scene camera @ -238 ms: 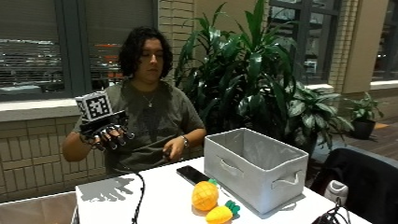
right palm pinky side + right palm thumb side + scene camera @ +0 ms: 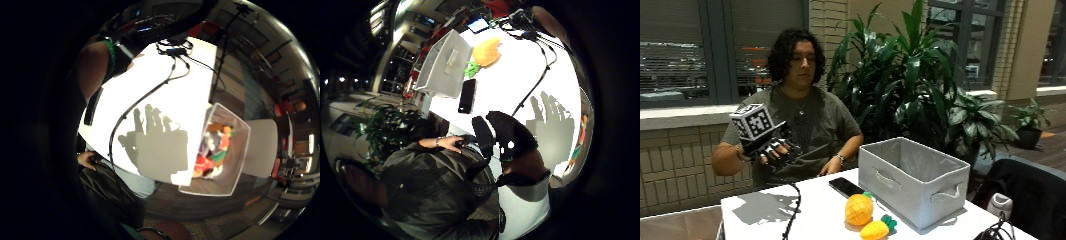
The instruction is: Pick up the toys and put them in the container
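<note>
The gloved right hand is raised chest-high above the near-left part of the tabletop, fingers spread and relaxed, grasping nothing; its spread-finger shadow lies on the white surface below. The bare left hand rests at the tabletop's far edge, at about 3 o'clock from the gloved one. Just beyond it, toward 4 o'clock, a black phone lies flat. Two orange-yellow pineapple toys sit close together near the front edge, both beside the container: the larger pineapple toy stands upright, and the smaller pineapple toy, green leaves pointing at the container, lies at 5 o'clock from it. The grey fabric container stands at 3 o'clock from the toys, open-topped with handle slots in its sides. From the palm's little-finger side a second clear bin holding colourful toys sits beside the tabletop's edge
</note>
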`<state>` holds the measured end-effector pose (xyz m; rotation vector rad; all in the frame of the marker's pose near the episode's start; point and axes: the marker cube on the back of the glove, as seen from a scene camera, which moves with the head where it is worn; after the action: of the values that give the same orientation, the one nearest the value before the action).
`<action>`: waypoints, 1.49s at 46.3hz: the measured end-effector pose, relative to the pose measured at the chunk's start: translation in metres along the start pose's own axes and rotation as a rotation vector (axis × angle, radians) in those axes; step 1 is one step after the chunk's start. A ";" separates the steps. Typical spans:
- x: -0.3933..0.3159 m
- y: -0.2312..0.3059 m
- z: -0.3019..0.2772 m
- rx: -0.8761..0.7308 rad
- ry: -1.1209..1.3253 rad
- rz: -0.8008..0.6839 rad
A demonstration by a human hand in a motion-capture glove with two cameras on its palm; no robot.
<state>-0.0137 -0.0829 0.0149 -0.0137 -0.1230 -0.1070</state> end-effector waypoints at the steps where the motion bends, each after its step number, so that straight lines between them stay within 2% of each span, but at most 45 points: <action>1: -0.008 0.003 0.008 0.003 -0.030 -0.016; 9: -0.040 -0.069 0.053 -0.040 -0.068 -0.120; 19: -0.073 -0.166 0.126 -0.070 -0.072 -0.180; 25: -0.078 -0.198 0.180 -0.021 0.075 -0.193; 30: -0.076 -0.204 0.202 0.137 0.087 -0.196; 37: -0.076 -0.191 0.188 0.335 0.047 -0.197; 42: -0.094 -0.176 0.143 0.412 -0.111 -0.211; 48: -0.196 -0.161 0.044 0.516 -0.327 -0.438; 53: -0.273 -0.174 -0.001 0.474 -0.364 -0.549; 58: -0.327 -0.192 0.010 0.410 -0.269 -0.587; 65: -0.327 -0.209 0.050 0.206 -0.195 -0.555; 69: -0.294 -0.214 0.046 0.198 -0.266 -0.504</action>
<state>-0.3320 -0.2636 0.0254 0.2019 -0.4017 -0.5966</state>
